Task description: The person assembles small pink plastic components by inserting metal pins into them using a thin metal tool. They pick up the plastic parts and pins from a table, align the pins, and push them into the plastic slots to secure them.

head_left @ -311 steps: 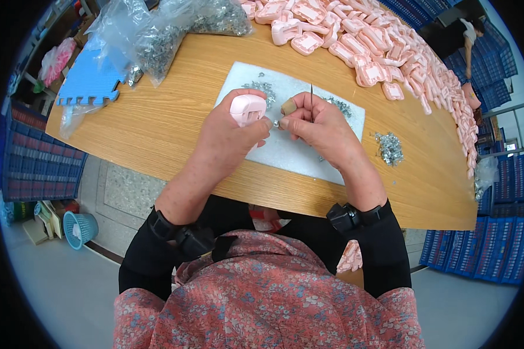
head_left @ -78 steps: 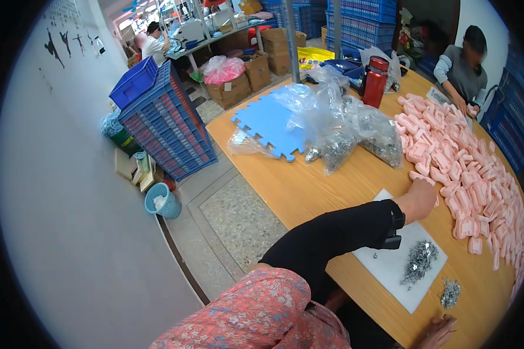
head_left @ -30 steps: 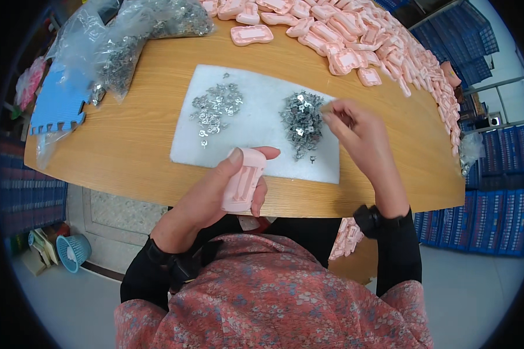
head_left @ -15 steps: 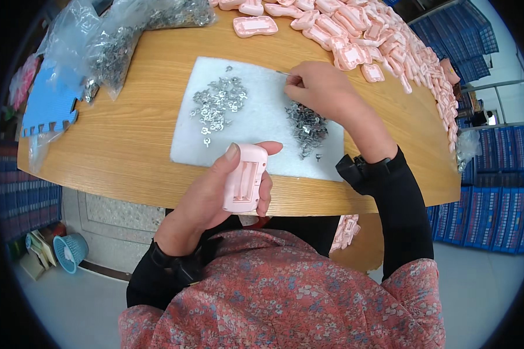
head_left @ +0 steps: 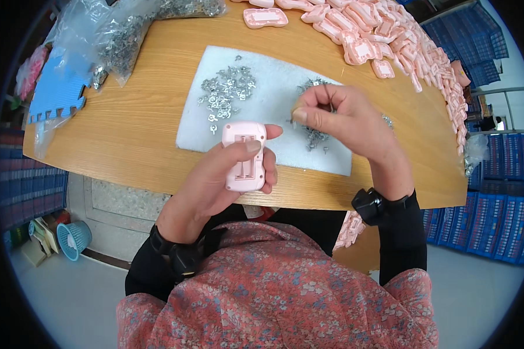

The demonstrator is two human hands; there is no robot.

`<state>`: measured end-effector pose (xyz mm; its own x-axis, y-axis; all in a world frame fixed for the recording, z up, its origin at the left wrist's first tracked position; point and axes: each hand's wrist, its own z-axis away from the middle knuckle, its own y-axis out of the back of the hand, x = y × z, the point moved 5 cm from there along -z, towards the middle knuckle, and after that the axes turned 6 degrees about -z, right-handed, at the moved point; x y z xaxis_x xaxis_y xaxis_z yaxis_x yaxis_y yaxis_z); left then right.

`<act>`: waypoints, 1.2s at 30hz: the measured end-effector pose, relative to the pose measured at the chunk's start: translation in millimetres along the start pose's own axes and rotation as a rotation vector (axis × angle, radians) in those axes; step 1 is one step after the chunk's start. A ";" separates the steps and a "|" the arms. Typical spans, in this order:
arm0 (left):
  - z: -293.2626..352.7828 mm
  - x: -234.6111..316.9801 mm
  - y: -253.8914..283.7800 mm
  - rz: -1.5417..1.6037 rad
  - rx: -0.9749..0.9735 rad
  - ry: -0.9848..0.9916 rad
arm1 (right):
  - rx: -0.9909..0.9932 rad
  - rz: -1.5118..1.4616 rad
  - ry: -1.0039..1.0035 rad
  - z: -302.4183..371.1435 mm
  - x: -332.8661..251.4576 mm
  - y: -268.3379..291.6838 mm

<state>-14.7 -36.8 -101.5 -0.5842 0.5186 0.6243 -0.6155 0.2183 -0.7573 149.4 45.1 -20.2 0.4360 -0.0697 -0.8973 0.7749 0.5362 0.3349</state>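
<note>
Pink plastic makes up the case (head_left: 245,156), and the left hand (head_left: 218,180) holds it just above the near edge of the table (head_left: 140,134). The fingers curl around its back and the thumb (head_left: 247,147) presses across its front, so the grip is closed on it. Its open side faces up and shows a slot in the middle. The right hand (head_left: 343,119) is just beside it, a bit farther back, over a white mat (head_left: 273,116). Its finger and thumb are pinched on a thin metal pin (head_left: 328,95) that sticks up. Under that hand lies a pile of small metal bits (head_left: 315,135). A second pile of metal bits (head_left: 227,93) lies on the left part of the mat. Many more pink cases (head_left: 390,41) are heaped along the far right side of the table. Clear bags (head_left: 119,41) full of metal parts sit at the far left, near a blue foam tile (head_left: 55,87).
</note>
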 end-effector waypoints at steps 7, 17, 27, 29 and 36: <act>-5.9 -2.1 -17.5 -0.128 0.233 -0.054 | -0.062 0.055 0.053 20.9 4.0 -13.9; -14.2 -6.2 -24.8 -0.083 0.215 -0.042 | 0.056 -0.058 0.050 41.5 14.4 -13.4; -16.5 -10.1 -22.7 -0.037 0.202 -0.049 | 0.093 -0.382 -0.099 43.9 39.0 -23.8; -15.4 -8.3 -27.3 -0.087 0.233 -0.025 | 0.107 -0.418 -0.093 45.0 37.3 -22.4; -16.0 -7.2 -27.7 0.198 0.005 0.038 | 0.150 -0.311 0.073 52.2 16.0 -20.8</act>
<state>14.9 -33.3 -88.1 -0.6737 0.5821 0.4554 -0.4932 0.1049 -0.8636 164.2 -11.0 -26.4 0.1391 -0.1464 -0.9794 0.9264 0.3686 0.0765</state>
